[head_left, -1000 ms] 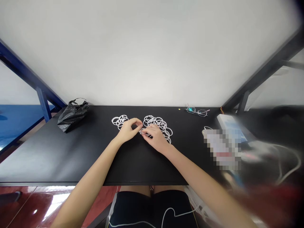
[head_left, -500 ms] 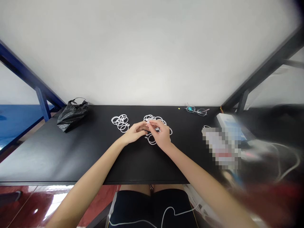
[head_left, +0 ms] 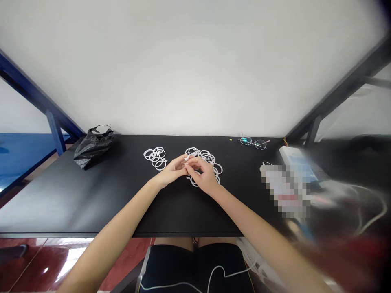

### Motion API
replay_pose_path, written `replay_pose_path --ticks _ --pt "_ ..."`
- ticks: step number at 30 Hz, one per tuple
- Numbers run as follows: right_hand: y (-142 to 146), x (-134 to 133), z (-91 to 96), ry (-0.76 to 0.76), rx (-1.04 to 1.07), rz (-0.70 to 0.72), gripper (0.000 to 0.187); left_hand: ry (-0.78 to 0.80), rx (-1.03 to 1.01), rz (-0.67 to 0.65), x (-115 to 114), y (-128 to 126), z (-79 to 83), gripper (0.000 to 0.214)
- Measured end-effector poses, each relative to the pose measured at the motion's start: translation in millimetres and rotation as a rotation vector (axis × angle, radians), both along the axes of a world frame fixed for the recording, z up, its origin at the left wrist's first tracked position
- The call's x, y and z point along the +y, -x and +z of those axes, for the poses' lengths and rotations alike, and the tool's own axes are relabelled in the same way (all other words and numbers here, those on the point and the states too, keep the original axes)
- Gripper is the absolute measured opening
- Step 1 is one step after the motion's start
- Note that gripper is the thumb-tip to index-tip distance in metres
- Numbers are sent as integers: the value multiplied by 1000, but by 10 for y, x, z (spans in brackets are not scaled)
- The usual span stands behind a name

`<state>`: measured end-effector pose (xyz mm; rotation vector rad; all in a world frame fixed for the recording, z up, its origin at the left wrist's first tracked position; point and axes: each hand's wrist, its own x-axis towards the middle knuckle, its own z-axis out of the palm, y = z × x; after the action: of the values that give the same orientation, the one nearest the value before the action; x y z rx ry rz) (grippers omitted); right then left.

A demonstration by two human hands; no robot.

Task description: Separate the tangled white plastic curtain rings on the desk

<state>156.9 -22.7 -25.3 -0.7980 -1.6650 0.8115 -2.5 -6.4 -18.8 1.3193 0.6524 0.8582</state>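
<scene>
My left hand (head_left: pixel 171 171) and my right hand (head_left: pixel 205 175) meet over the middle of the black table. Between their fingertips is a small white curtain ring (head_left: pixel 187 158), mostly covered by the fingers. Both hands are closed on it in a pinch. Behind and under my right hand lies a loose pile of white curtain rings (head_left: pixel 217 168), each with a small tab. A smaller group of the same rings (head_left: pixel 159 163) rests just left of my left hand.
A crumpled black plastic bag (head_left: pixel 94 147) stands at the back left. Wire-framed glasses (head_left: pixel 260 144) lie at the back right, with a tiny yellow bit (head_left: pixel 231 139) beside them. A white box (head_left: pixel 290 154) and blurred things sit at the right. A white cable (head_left: pixel 216 268) crosses my lap.
My right hand has shifted slightly left and down, its fingertips closer to my left hand's. More of the pile shows behind it. Both ring groups lie where they were.
</scene>
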Motion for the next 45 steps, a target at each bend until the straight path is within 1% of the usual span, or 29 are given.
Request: replay_pose_path --ticks 5,9,12,14,18,19,20,23,25,28,32,37,45 --pt "8 -17 9 -64 -12 -22 8 22 -13 2 10 40 1 30" --pt "11 -20 1 -142 -11 -44 8 27 -49 -28 23 60 -8 30" --pt "11 -22 4 -184 12 -56 7 31 -84 -24 26 65 9 30" --pt "9 -22 10 -196 18 -55 5 31 -90 -14 22 67 28 38" --pt "4 -15 7 -274 -27 -64 3 10 -64 -45 -5 60 62 70" --pt "4 -12 2 -296 -37 -73 4 -2 -58 -53 -12 53 64 74" --pt "4 -9 -5 -310 -45 -83 4 -16 -52 -54 -18 45 62 74" --pt "6 -3 -20 -294 -62 -122 6 -55 -29 -17 -25 20 33 58" --pt "8 -3 -17 -273 -57 -167 7 -59 -17 10 -16 13 2 51" --pt "10 -9 14 -250 -7 -221 6 -46 -16 36 5 21 -37 50" --pt "8 -21 66 -236 26 -253 5 -60 -4 1 19 34 -32 47" --pt "8 0 56 -246 -11 -258 6 -127 32 3 8 21 0 42" --pt "-13 47 19 -288 -24 -198 7 -157 61 -35 17 12 -58 41"
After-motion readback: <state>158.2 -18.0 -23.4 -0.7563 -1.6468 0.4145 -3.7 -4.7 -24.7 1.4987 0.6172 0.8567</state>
